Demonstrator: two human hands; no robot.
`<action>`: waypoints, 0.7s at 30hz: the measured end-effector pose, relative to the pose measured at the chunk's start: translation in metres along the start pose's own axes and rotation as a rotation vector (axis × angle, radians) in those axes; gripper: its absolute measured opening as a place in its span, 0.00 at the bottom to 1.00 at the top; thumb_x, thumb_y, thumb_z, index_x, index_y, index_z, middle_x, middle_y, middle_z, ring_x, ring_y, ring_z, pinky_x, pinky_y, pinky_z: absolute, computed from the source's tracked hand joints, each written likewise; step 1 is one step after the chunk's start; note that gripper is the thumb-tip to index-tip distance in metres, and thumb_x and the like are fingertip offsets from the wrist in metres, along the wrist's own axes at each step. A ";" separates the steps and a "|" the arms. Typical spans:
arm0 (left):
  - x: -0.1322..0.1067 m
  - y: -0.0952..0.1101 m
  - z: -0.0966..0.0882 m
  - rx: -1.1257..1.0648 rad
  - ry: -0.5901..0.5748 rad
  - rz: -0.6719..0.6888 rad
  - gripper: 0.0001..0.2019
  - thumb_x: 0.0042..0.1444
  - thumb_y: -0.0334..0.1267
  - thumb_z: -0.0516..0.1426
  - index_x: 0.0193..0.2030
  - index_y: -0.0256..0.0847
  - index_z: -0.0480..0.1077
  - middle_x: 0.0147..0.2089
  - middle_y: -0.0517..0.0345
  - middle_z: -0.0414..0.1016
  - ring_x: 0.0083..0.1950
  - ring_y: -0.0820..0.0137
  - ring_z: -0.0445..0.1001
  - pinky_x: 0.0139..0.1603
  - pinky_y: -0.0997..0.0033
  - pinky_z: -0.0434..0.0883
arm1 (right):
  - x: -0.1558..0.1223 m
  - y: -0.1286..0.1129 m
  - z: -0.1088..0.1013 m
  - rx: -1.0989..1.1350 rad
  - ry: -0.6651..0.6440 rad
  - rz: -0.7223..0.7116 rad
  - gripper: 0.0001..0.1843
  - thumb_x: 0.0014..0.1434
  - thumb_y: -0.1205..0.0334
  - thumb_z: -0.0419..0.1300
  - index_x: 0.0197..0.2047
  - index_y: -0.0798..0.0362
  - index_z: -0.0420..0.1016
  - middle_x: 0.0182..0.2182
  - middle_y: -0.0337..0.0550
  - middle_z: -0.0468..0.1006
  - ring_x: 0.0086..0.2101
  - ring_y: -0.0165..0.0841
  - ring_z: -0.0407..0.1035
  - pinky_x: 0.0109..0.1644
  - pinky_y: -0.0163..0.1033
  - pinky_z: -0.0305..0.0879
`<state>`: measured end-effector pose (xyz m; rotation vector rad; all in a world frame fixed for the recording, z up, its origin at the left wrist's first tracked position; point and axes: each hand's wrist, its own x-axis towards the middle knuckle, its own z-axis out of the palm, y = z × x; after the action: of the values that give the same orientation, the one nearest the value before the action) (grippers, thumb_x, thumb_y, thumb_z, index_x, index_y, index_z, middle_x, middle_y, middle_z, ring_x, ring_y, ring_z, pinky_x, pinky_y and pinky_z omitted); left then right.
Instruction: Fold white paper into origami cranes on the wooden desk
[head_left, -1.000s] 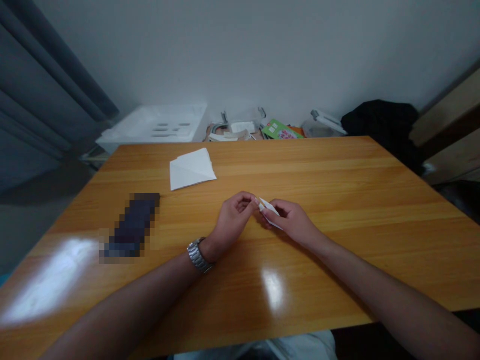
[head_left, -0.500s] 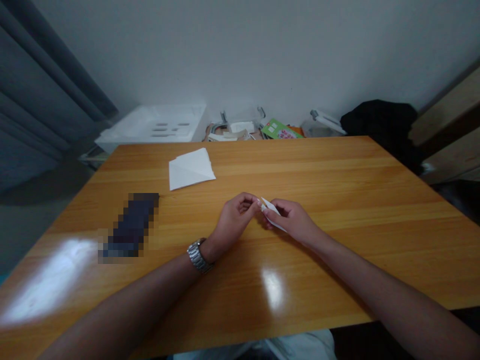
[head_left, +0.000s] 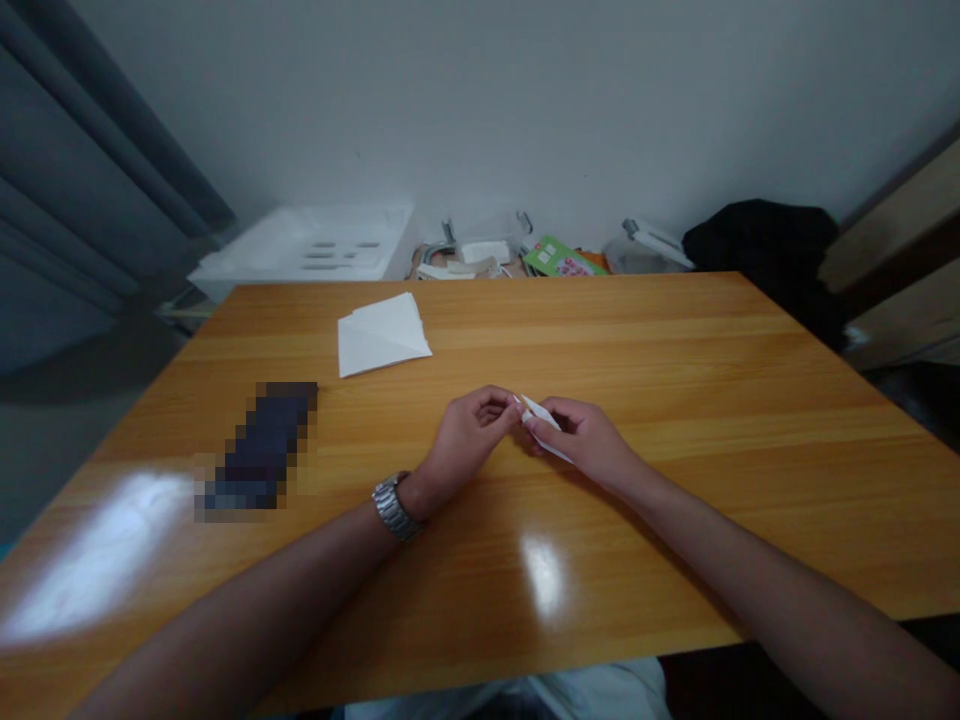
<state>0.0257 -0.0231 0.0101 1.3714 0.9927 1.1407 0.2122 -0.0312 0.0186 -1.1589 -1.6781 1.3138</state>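
Note:
Between my two hands, over the middle of the wooden table (head_left: 675, 380), is a small piece of folded white paper (head_left: 541, 413). My right hand (head_left: 581, 430) grips its body, thumb on top and fingers beneath. With thumb and forefinger, my left hand (head_left: 476, 430) pinches the paper's left tip; the other fingers are curled in. A metal-band watch (head_left: 394, 507) sits on my left wrist. Part of the paper is covered by my fingers, so its full shape is hidden.
White paper sheets (head_left: 382, 338) lie at the back left of the table. A pixelated dark flat object (head_left: 266, 445) is nearer on the left. Behind the far edge are a white tray (head_left: 300, 245), a green packet (head_left: 562, 257) and a black cloth-like heap (head_left: 761, 240).
Almost nothing differs. Both hands stay on the folded paper in nearly the same pose, and the view has shifted very slightly.

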 end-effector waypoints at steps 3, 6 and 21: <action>0.000 0.000 -0.001 -0.028 -0.027 0.002 0.13 0.57 0.46 0.64 0.37 0.37 0.74 0.37 0.53 0.80 0.38 0.69 0.78 0.44 0.69 0.74 | 0.000 -0.001 0.000 0.019 0.000 0.012 0.19 0.61 0.44 0.62 0.34 0.54 0.76 0.28 0.41 0.78 0.29 0.32 0.70 0.34 0.36 0.64; 0.000 0.000 -0.003 -0.073 -0.049 0.009 0.13 0.58 0.47 0.64 0.37 0.38 0.74 0.37 0.54 0.80 0.38 0.69 0.78 0.44 0.69 0.74 | 0.000 -0.001 -0.001 0.009 -0.007 0.011 0.19 0.62 0.45 0.62 0.34 0.54 0.75 0.27 0.41 0.77 0.28 0.32 0.69 0.33 0.36 0.63; 0.001 -0.003 0.000 -0.026 0.008 0.013 0.13 0.58 0.47 0.64 0.37 0.38 0.75 0.37 0.55 0.80 0.38 0.69 0.77 0.44 0.69 0.74 | 0.001 0.002 -0.002 -0.131 0.043 -0.047 0.19 0.64 0.46 0.60 0.30 0.52 0.72 0.24 0.36 0.68 0.26 0.29 0.60 0.29 0.35 0.53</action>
<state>0.0255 -0.0221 0.0069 1.3552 0.9727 1.1655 0.2142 -0.0298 0.0171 -1.2069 -1.7707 1.1571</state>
